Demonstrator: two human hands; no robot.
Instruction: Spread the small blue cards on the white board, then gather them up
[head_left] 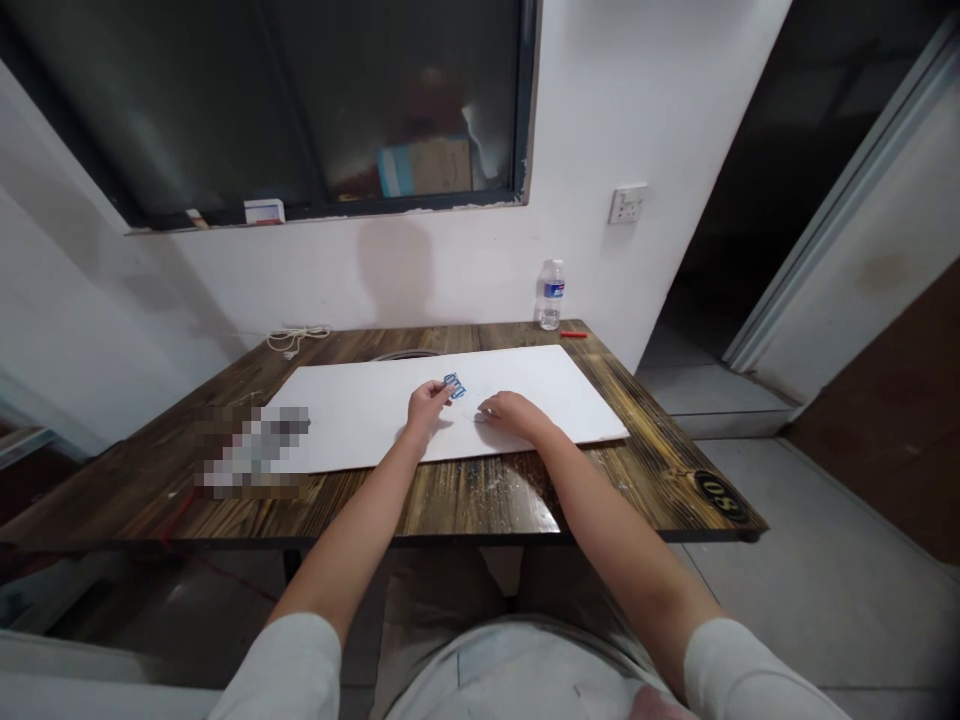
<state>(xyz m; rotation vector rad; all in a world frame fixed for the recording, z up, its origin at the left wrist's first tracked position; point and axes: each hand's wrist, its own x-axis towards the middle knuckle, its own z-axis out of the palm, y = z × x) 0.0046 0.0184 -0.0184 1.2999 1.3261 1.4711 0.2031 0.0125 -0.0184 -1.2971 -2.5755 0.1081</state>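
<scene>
A white board lies flat across the dark wooden table. Over its middle, my left hand pinches a small blue openwork piece with looped shapes; its exact kind is too small to tell. My right hand is just to the right, low over the board, with its fingers drawn together. A faint thin line shows by the right fingertips, but I cannot make out what they hold. The two hands are apart.
At the table's back right stand a clear water bottle and a red pen-like stick. A white cable lies at the back left. The wooden table carries a round number plate at its right corner.
</scene>
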